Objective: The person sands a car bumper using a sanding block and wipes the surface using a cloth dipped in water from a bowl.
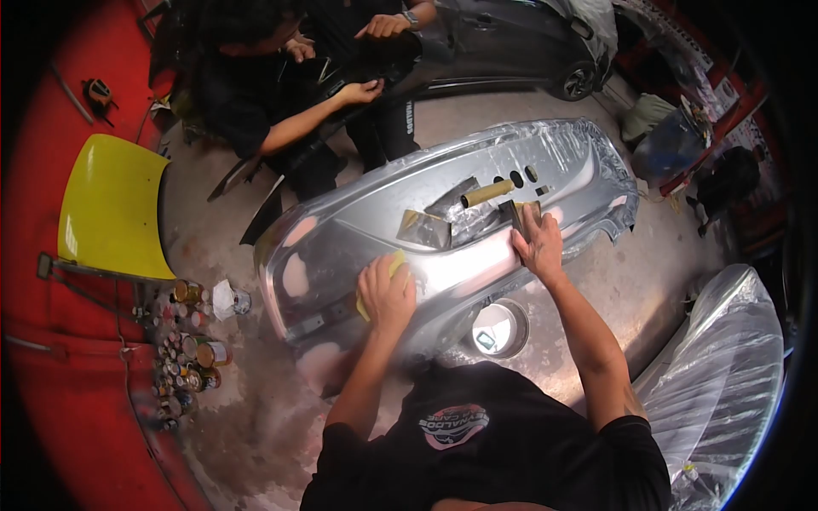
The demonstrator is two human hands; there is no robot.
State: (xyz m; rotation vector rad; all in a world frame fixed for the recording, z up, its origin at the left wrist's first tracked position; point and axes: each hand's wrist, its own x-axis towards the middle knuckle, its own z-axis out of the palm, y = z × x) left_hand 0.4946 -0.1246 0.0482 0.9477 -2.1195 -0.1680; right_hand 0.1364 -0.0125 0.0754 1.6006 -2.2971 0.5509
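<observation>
A silver-grey car bumper (400, 204) with pinkish patches lies across the middle of the view. My left hand (390, 294) is closed on a yellow sponge (398, 262), pressed to the bumper's near left surface. Farther right, my right hand (540, 245) grips a dark sanding block (516, 215) against the upper ridge; the fingers cover part of it. Between and beyond the hands lie creased dark sandpaper sheets (424, 228) and a tan roll (488, 193), resting on the bumper. Plastic film (615, 166) covers its right end.
A round bucket (514, 328) stands on the floor close to my body. Paint cans (211, 353) crowd the left, below a yellow panel (111, 209). Beyond the bumper are people in black beside a dark car (503, 51). A plastic-wrapped part (716, 375) stands at right.
</observation>
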